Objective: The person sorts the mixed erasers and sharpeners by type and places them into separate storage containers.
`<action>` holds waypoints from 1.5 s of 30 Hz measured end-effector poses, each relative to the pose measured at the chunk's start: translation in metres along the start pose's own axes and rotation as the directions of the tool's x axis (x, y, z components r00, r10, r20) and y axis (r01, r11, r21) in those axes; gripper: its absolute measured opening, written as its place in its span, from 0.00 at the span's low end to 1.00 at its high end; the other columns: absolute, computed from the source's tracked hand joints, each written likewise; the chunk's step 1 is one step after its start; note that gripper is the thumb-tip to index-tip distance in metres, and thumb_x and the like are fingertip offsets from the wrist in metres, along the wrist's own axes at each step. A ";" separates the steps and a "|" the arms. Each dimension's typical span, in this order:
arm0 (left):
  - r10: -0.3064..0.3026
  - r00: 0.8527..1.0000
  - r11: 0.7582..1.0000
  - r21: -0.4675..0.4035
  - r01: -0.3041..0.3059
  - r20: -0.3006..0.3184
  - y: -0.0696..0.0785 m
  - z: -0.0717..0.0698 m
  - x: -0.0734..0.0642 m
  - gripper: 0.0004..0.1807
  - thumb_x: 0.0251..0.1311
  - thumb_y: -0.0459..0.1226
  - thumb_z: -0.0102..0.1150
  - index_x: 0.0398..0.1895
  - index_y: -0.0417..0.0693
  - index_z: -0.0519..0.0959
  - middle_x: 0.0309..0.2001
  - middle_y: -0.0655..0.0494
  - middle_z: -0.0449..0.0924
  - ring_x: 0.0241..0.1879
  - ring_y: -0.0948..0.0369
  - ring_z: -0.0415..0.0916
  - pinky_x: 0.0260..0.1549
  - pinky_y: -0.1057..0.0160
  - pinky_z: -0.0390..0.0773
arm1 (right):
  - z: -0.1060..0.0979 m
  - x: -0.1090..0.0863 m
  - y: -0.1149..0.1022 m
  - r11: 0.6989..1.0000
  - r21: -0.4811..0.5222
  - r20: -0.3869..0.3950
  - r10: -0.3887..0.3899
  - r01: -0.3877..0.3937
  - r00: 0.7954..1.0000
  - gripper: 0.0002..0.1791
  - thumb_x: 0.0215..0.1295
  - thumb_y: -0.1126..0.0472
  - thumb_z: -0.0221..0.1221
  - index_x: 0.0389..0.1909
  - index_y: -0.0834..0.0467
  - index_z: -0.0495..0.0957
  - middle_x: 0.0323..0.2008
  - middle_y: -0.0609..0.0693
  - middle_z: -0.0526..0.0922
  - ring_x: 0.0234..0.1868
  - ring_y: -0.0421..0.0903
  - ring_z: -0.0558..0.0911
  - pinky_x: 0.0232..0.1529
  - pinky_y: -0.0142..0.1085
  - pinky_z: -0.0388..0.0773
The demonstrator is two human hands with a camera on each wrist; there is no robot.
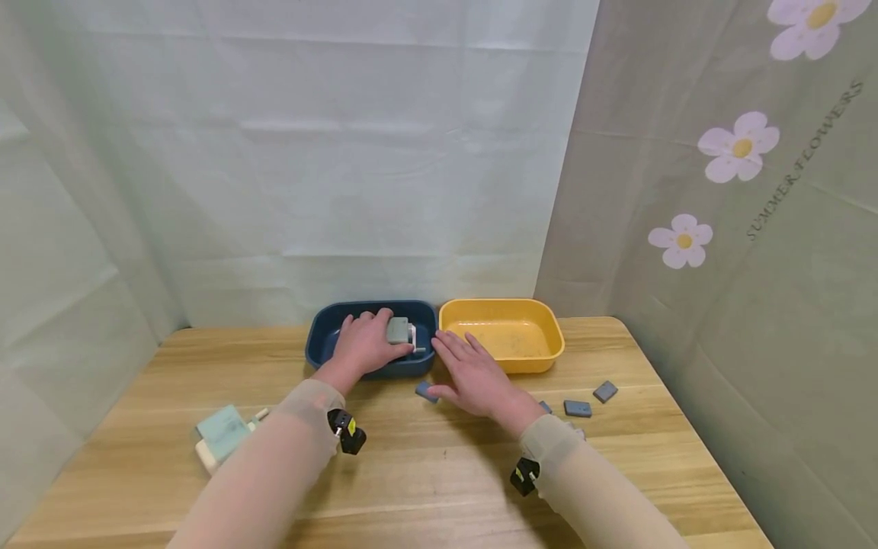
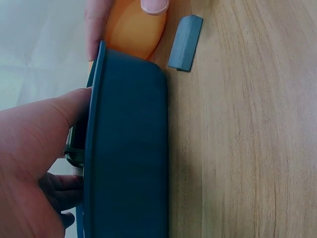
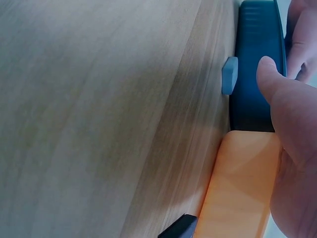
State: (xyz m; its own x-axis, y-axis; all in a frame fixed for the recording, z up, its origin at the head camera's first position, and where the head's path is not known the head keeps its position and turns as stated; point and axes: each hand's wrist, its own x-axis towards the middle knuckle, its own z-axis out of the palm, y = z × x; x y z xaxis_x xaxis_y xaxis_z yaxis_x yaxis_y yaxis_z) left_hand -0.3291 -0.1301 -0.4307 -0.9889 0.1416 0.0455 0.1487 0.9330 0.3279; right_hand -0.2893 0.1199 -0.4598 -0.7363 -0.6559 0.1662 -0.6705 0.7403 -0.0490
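Note:
My left hand (image 1: 366, 343) reaches over the near rim of the dark blue basin (image 1: 398, 369) and grips a grey-green block (image 1: 397, 330) between thumb and fingers. Beside that block, inside the basin, shows a small white piece (image 1: 414, 337). In the left wrist view, the basin wall hides part of the block and the fingertips. My right hand (image 1: 473, 374) has its fingers extended, fingertips at the place where the blue basin meets the yellow basin (image 1: 521, 366). Under its thumb, on the table in front of the blue basin, lies a small blue-grey block (image 2: 185, 43).
At the right of the wooden table (image 1: 439, 473) lie several dark grey blocks (image 1: 578, 409), partly behind the right wrist. A pale green block (image 1: 224, 431) and cream pieces (image 1: 206, 456) sit at the left by my forearm. Curtains (image 1: 357, 152) hang behind the table.

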 end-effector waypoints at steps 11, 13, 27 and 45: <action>-0.028 0.999 1.000 0.010 0.027 0.024 -0.003 0.011 0.006 0.50 0.65 0.61 0.76 0.79 0.38 0.70 0.66 0.34 0.79 0.66 0.38 0.75 0.81 0.29 0.50 | 0.003 0.000 -0.001 1.000 -0.016 0.013 0.011 -0.010 1.000 0.52 0.79 0.31 0.59 0.88 0.62 0.57 0.87 0.58 0.57 0.87 0.56 0.56 0.86 0.56 0.47; -0.030 0.999 1.000 0.005 0.030 0.023 -0.003 0.012 0.008 0.50 0.66 0.61 0.75 0.79 0.38 0.70 0.66 0.34 0.79 0.66 0.38 0.75 0.80 0.29 0.50 | 0.003 0.000 0.000 1.000 -0.021 0.017 0.018 -0.017 1.000 0.53 0.79 0.30 0.59 0.88 0.61 0.57 0.88 0.58 0.57 0.88 0.55 0.56 0.87 0.56 0.47; -0.053 0.996 0.999 -0.003 0.054 0.067 0.001 0.011 0.012 0.57 0.66 0.63 0.74 0.87 0.43 0.61 0.71 0.34 0.77 0.71 0.36 0.74 0.79 0.24 0.44 | 0.001 0.001 0.000 1.000 -0.018 0.024 0.011 -0.011 1.000 0.54 0.79 0.30 0.58 0.89 0.61 0.56 0.88 0.58 0.56 0.88 0.55 0.56 0.87 0.55 0.48; -0.061 0.988 0.998 0.027 0.058 0.142 0.003 0.003 0.007 0.53 0.72 0.56 0.73 0.89 0.42 0.57 0.78 0.38 0.72 0.76 0.38 0.72 0.78 0.22 0.44 | 0.000 0.001 0.000 1.000 -0.015 0.038 0.016 -0.015 0.999 0.54 0.78 0.29 0.58 0.89 0.60 0.55 0.88 0.57 0.56 0.88 0.56 0.55 0.87 0.56 0.47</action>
State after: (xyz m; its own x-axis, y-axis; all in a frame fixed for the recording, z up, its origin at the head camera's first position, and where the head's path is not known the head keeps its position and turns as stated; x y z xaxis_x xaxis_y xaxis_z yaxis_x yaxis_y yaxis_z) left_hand -0.3356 -0.1255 -0.4321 -0.9855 0.1298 -0.1090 0.0913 0.9482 0.3042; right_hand -0.2900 0.1196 -0.4596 -0.7495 -0.6495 0.1278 -0.6580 0.7521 -0.0367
